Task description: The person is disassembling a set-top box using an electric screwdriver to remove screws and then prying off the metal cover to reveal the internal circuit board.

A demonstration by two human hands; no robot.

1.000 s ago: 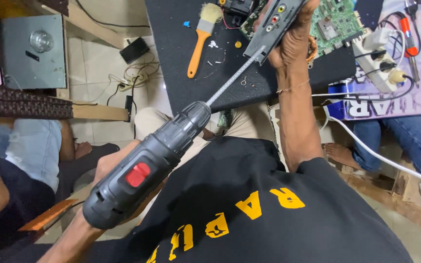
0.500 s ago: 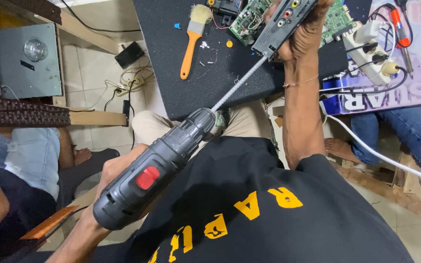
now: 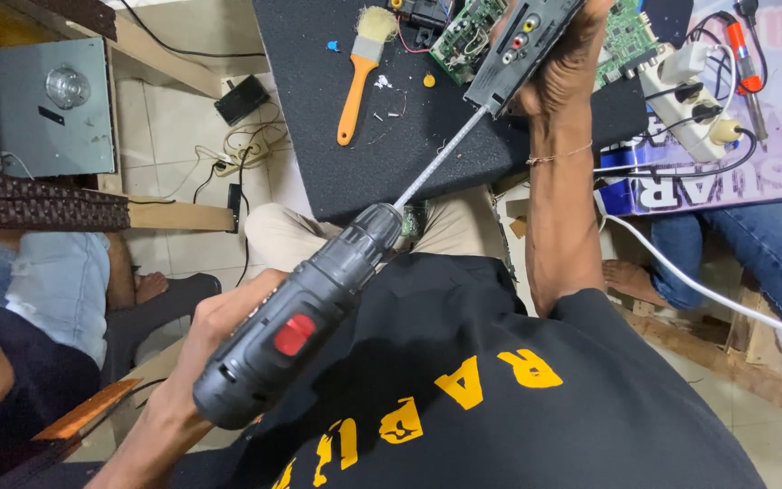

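Looks mid-job: left hand [image 3: 219, 335] wrapped round the drill [image 3: 296, 330], its long bit [image 3: 441, 158] seated at the end of the black box [image 3: 522, 45] that the right hand [image 3: 567, 68] clamps above the mat [image 3: 337, 172]. Whether screws remain, can't tell. Circuit board [image 3: 468, 36] already lying bare.

A purple printed banner [image 3: 753, 172] lies at upper right.

drill [image 3: 296, 330]: matt dark plastic | bit [image 3: 441, 158]: shiny metal | mat [image 3: 319, 118]: rough foam

Grey drill [image 3: 291, 340] – red switch (long bit) – touching tilted black box [image 3: 522, 50].
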